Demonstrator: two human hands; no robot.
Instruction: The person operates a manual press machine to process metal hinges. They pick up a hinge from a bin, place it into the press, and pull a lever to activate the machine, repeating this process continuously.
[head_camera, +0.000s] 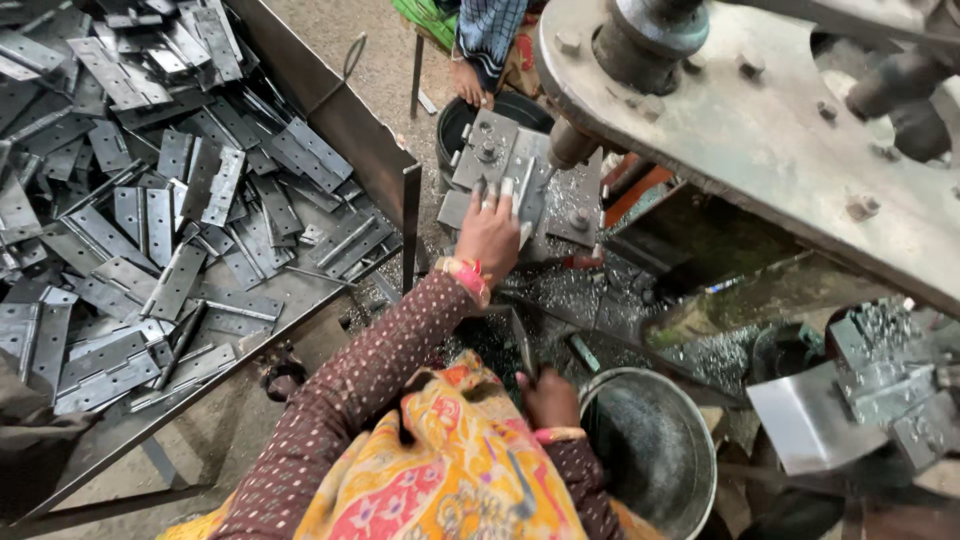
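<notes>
Two hands: both the person's own, sleeves dotted brown.
Left hand (489, 232): fingers spread flat, pressing a grey hinge plate (520, 185) on the press bed (497, 152).
Right hand (549, 397): fingers curled around a thin dark piece (523, 345), its lower end hidden.
Steel bucket (650, 450): just right of the right fingers, rim cut off.
Hinge pile (150, 200): on the counter (300, 300), well left of the left fingers.

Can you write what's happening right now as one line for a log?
left hand: flat on metal piece on press bed | right hand: beside steel bucket, grip unclear | hinge pile: left tray
</notes>
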